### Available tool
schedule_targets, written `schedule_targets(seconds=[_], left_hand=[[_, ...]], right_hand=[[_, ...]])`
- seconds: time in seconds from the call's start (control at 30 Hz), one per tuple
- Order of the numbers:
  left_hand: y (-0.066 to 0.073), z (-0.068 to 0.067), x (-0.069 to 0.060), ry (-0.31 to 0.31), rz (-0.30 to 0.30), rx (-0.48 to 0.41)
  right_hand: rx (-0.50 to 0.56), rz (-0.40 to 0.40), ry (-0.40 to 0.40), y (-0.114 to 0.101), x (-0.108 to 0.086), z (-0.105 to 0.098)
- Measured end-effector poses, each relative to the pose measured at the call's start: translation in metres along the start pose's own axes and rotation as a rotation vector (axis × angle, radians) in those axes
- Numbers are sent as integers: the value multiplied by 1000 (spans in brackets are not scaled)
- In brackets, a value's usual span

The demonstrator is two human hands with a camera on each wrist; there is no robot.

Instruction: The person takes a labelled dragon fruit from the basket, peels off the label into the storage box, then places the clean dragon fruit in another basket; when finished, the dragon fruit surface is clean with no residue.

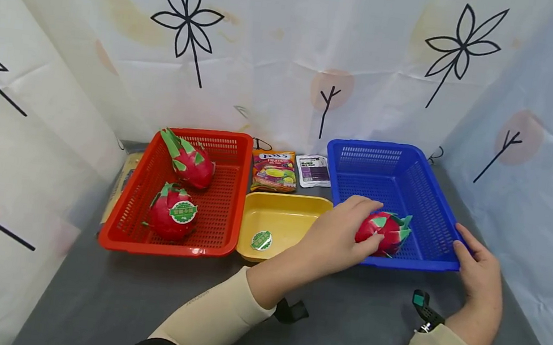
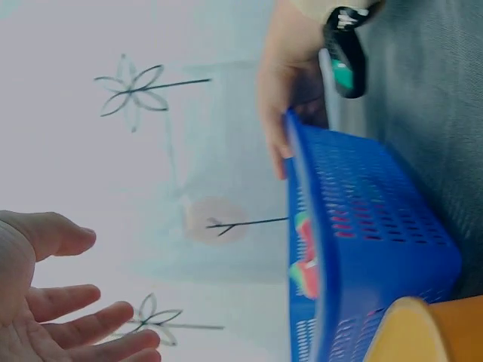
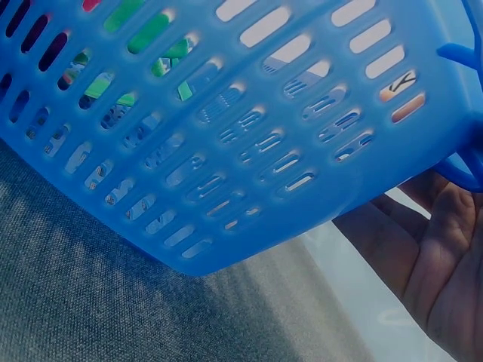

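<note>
A red dragon fruit (image 1: 386, 233) with green-tipped scales lies near the front of the blue basket (image 1: 430, 213). My left hand (image 1: 340, 239) is over the basket's left front, beside the fruit. In the left wrist view this hand (image 2: 72, 302) has its fingers spread and apart from the fruit (image 2: 306, 264), which shows over the rim. At the right front corner, my right hand (image 1: 481, 281) grips the blue rim. The right wrist view has that hand (image 3: 441, 271) partly hidden by the slotted basket wall (image 3: 264, 219).
A red basket (image 1: 226, 212) on the left holds two dragon fruits (image 1: 174, 218). Between the baskets stands a yellow tray (image 1: 297, 212) with a round green sticker (image 1: 262, 241). Behind it lie a Fox's candy bag (image 1: 274, 171) and a white packet (image 1: 313, 171). Patterned curtains surround the grey table (image 1: 341, 328).
</note>
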State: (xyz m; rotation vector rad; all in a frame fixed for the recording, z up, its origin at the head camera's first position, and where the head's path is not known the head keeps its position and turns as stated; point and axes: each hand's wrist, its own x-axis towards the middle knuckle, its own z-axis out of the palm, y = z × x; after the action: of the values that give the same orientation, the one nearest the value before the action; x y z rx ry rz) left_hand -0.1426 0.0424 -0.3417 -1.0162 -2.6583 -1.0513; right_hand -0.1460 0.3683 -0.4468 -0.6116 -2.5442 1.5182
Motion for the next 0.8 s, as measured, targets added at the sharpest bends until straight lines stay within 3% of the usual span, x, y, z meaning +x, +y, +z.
schedule_targets(seconds=[0.13,0.3,0.53,0.8], left_hand=[[-5,-16,-19,92,38,-49],[-11,-31,-42,199,42,-112],[-22,-54,-67,374,62,-129],[-42,-83,-101,567,16,-160]], right_hand=[[-13,28,-6,-1,-1,0],[-3,52,-11,-2,-2,0],[-10,21,-9,-1,-2,-1],[-7,23,4,-2,-1,0]])
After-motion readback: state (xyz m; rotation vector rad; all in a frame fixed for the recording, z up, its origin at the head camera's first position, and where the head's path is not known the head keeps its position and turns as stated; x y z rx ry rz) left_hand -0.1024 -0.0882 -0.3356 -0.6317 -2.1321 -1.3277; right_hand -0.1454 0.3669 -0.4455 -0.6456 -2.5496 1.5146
